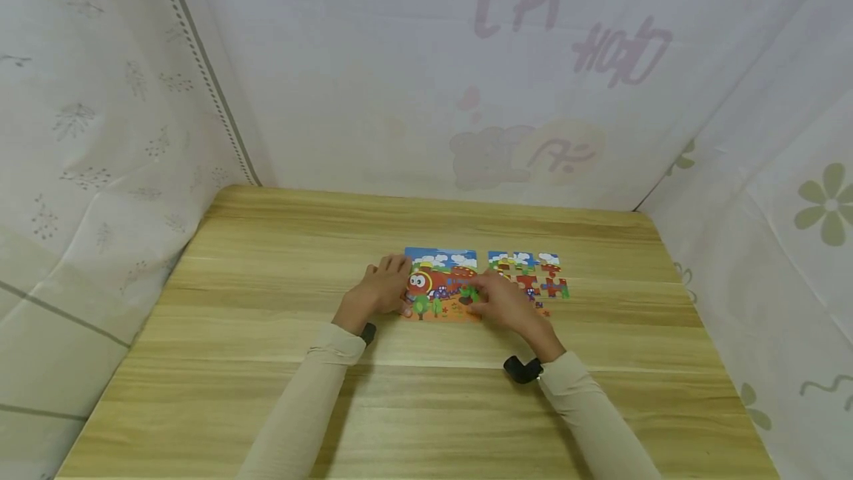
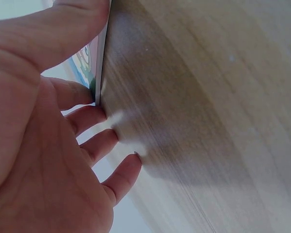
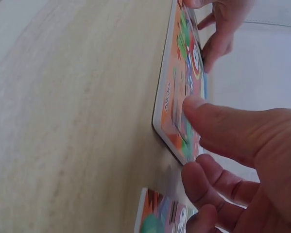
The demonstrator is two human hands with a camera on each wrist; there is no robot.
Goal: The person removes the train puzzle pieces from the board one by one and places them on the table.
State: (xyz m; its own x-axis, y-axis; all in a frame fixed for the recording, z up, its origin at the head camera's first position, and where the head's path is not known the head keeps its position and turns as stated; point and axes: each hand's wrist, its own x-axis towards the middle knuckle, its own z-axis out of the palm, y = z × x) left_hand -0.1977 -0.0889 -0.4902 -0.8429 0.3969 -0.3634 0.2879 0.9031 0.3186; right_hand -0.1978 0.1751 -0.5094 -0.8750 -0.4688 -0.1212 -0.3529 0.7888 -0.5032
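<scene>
A bright jigsaw puzzle board (image 1: 436, 310) with a big-eyed red cartoon vehicle lies on the wooden table between both hands. Along its left side rests my left hand (image 1: 382, 287); in the left wrist view its thumb (image 2: 72, 34) overlaps the board edge, and the extended fingers reach past the corner. My right hand (image 1: 509, 306) is at the right side. Its thumb (image 3: 203, 114) presses on the picture near a slightly raised seam, while the other fingers bend beside the board's edge. Whether the right hand grips a separate piece, I cannot tell.
Just right of the board lie several loose jigsaw pieces (image 1: 526, 284), laid out in rough rows and partly hidden by the right hand. The wooden table (image 1: 426, 406) meets a printed cloth backdrop (image 1: 373, 95) behind and cloth at both sides.
</scene>
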